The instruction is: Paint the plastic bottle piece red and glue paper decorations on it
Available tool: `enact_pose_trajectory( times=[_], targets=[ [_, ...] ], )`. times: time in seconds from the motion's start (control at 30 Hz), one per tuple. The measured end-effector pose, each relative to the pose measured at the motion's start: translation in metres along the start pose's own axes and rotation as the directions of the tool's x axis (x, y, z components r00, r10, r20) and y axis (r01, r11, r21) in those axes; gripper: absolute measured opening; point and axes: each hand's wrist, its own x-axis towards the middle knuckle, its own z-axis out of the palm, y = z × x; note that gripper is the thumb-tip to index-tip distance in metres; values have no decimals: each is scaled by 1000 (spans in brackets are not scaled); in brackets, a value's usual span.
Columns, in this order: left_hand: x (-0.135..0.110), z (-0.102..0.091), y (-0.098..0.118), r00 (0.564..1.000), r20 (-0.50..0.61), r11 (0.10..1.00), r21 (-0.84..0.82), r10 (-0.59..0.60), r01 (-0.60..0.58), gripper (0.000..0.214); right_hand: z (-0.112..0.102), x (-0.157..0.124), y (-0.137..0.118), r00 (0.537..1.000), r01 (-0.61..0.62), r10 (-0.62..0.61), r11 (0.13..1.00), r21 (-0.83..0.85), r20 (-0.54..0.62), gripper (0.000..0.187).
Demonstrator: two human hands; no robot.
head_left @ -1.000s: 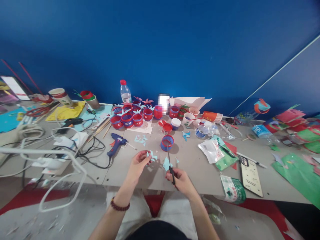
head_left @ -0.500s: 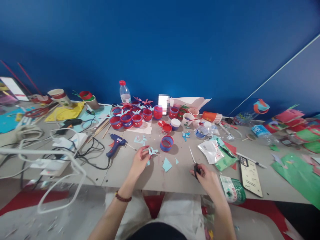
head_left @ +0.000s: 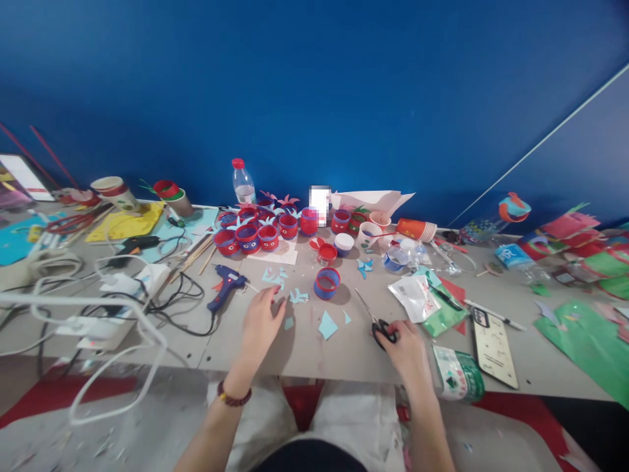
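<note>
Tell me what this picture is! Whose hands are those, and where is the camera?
Those are one person's own two hands. The camera sits on their head and looks down, so you see what they see. The left hand is open and holds nothing, close to a pale blue paper cut-out on the grey table. The right hand grips black-handled scissors that lie on the table. Farther back are a blue glue gun and red-and-blue cups.

glue gun (head_left: 223, 288) left-centre | water bottle (head_left: 242, 183) by wall | red cups (head_left: 248, 236) just before it
</note>
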Motion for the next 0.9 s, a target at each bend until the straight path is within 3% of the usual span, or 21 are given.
enact_pose_trajectory(
  times=[0.1,0.2,0.37,0.6,0.9],
  targets=[
    [-6,-19,-21,984,-174,985,173,28,2,30,1,2,-2,1000,-28,28,1000,-1,9,31],
    [-8,-43,-44,957,-288,933,346,11,94,36,1,4,-5,998,-60,60,998,-6,11,31],
    [-7,-68,-67,952,-299,783,577,-62,232,52,2,6,-7,994,-112,112,992,-55,-6,33],
    [-7,-72,-73,970,-229,801,563,-82,201,38,2,11,-4,987,-130,135,990,-62,92,30],
    [-16,-75,-60,914,-406,860,471,16,194,36,-9,15,-12,986,-116,113,993,23,120,29]
  ],
)
